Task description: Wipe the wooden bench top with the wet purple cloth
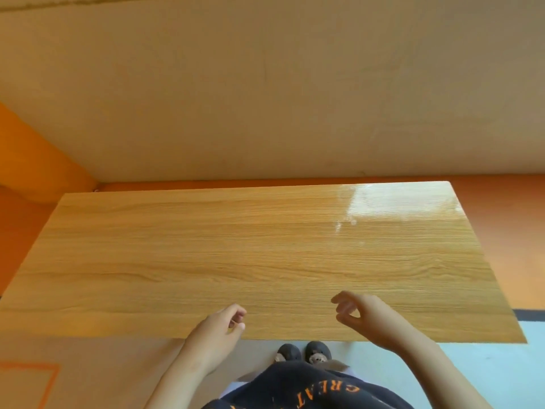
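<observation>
While holding nothing, left hand (219,324) and right hand (364,315) are hovering loosely curled above the near edge | long pale-grained wooden bench top (236,246) is gleaming far right, perhaps damp | wet purple cloth is showing nowhere, so hands are probably idling.

— Where are the hands?
— Over the near edge of the wooden bench top (236,255): left hand (218,326) and right hand (365,317), fingers loosely curled.
— And the surface?
— Pale grain, with a glossy sheen (398,205) at the far right corner.
— Below?
— Dark slippers (303,352) beside the near edge, and a dark shirt (309,388) with orange letters.
</observation>
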